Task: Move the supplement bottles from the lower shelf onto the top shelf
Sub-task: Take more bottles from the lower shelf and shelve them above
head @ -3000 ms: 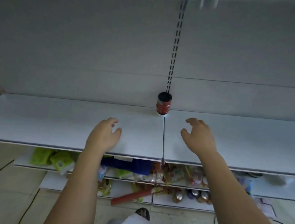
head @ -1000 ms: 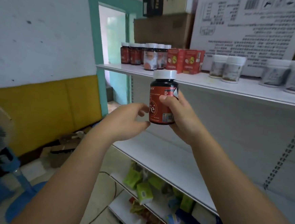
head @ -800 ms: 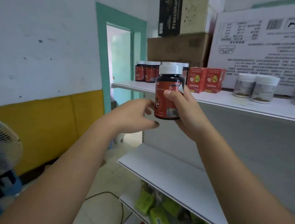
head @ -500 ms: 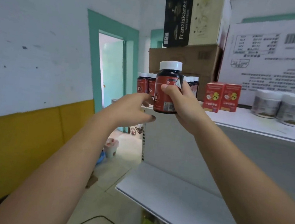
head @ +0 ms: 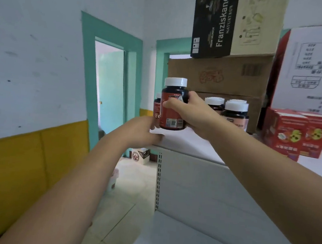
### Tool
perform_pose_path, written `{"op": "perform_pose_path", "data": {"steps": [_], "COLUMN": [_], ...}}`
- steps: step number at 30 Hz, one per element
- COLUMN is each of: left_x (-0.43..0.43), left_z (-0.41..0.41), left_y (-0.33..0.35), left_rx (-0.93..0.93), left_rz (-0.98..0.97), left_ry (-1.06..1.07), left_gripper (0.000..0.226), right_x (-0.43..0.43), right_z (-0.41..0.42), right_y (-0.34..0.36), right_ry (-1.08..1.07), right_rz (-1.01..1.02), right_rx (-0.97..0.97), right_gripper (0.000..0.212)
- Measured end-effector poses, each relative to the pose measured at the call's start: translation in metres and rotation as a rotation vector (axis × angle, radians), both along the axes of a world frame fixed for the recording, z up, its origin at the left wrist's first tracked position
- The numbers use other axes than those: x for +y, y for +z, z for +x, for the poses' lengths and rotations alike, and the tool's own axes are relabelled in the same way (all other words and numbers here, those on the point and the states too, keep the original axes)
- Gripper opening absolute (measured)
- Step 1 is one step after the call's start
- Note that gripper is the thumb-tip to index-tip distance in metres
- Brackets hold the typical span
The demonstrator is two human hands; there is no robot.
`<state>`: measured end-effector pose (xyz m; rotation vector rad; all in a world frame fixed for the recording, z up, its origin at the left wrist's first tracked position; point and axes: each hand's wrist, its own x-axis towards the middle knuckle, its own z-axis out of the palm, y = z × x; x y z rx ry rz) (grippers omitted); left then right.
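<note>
While right hand [head: 197, 116] grips bottle [head: 171, 117], long axis vertical; cap [head: 175, 82] up.

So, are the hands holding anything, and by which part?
The right hand grips the red-labelled bottle round its body; the left hand holds nothing.

One head-worn wide-angle view (about shelf height), forward-facing, close to the top shelf [head: 185, 143]

Second bottle [head: 156, 111] mostly hidden behind the held bottle [head: 174, 105] — only a red sliver with "Fe" shows; right hand [head: 195, 115] covers the rear bottles' [head: 235, 112] lower left; held label's small print unreadable; white carton [head: 314, 76] cut by the right edge — text blurred.
</note>
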<state>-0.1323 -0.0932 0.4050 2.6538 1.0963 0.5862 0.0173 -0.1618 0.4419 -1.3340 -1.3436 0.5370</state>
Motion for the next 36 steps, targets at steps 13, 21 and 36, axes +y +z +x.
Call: {"op": "perform_pose_path", "data": {"steps": [13,21,36], "left_x": [0.064,0.072,0.069], "left_z": [0.008,0.010,0.009], "left_y": [-0.031,-0.035,-0.030], "left_rx": [0.126,0.119,0.143], "left_rz": [0.142,0.149,0.114], "left_ry": [-0.130,-0.141,-0.160], "left_gripper": [0.056,0.061,0.059], "right_x": [0.062,0.066,0.058], "right_z": [0.010,0.013,0.014], "right_y": [-0.022,-0.033,-0.036], "right_ry": [-0.374,-0.491,-0.541], "right_rz": [-0.120,-0.144,-0.149], "right_rx": [0.040,-0.100,-0.214], "right_gripper": [0.040,0.072,0.068]}}
